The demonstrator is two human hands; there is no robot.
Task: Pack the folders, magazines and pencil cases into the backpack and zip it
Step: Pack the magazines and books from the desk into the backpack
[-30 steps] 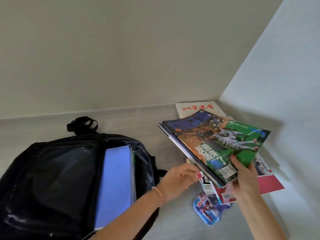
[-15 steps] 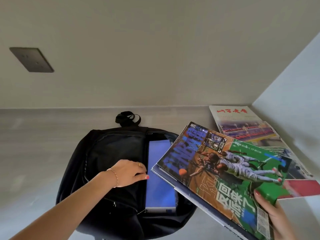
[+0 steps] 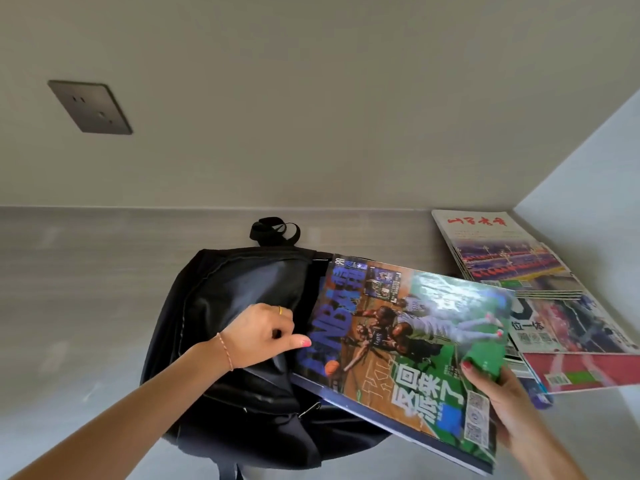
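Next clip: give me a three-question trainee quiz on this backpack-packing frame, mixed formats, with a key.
1. True or false: the basketball magazine lies flat on the table, untouched.
2. Which hand grips the front panel of the black backpack at its opening?
A. left hand
B. right hand
C. neither
3. Fill in: the magazines not yet picked up lie in a stack on the ____ side of the table, near the side wall.

Key
1. False: the right hand holds it by a near corner, with its far edge over the backpack's opening.
2. A
3. right
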